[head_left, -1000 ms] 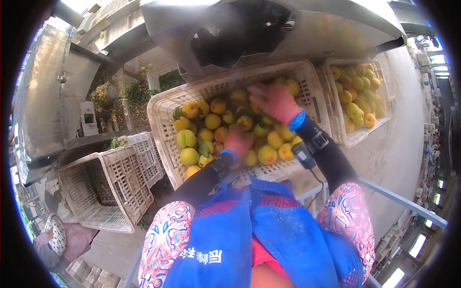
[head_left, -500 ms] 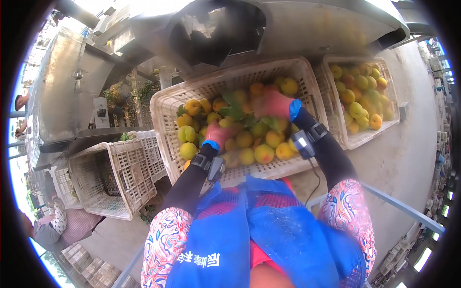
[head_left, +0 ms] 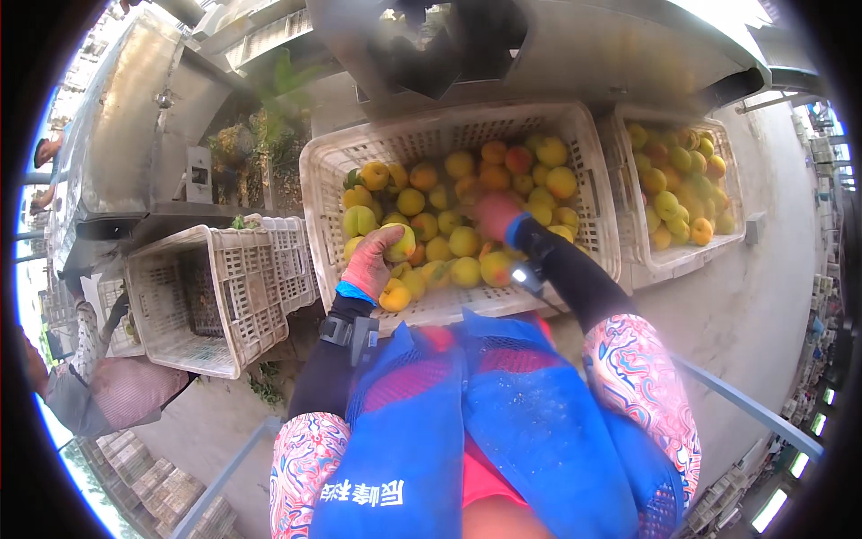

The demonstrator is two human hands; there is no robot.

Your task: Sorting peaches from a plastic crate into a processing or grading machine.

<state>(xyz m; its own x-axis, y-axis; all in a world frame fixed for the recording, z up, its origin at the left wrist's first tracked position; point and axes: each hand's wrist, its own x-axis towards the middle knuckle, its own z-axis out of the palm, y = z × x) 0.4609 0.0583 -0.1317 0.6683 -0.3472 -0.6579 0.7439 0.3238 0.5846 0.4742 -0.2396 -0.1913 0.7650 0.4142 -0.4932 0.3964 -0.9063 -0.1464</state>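
A white slatted plastic crate (head_left: 310, 171) in front of me holds many yellow, green-tinged and orange-red peaches (head_left: 464, 241). My left hand (head_left: 368, 260), in a pinkish glove with a blue cuff, grips a yellow-green peach (head_left: 400, 242) at the crate's near left, thumb on top. My right hand (head_left: 498, 216) is over the peaches at the middle of the crate. Motion smears its fingers, so whether they hold anything is unclear. A blurred green leafy sprig (head_left: 285, 83) shows beyond the crate's far left corner.
A second crate of peaches (head_left: 669, 184) stands to the right. On the left are a tipped white crate (head_left: 193, 310) and metal machinery (head_left: 117, 135). A dark opening in metal (head_left: 431, 54) lies beyond the crate. Another person (head_left: 135, 386) is at the far left; a blue-grey rail (head_left: 745, 400) runs at right.
The green leaves that lay among the peaches are gone from the crate, and a green blur shows at the far left. My left hand has raised a peach; my right moved nearer and left.
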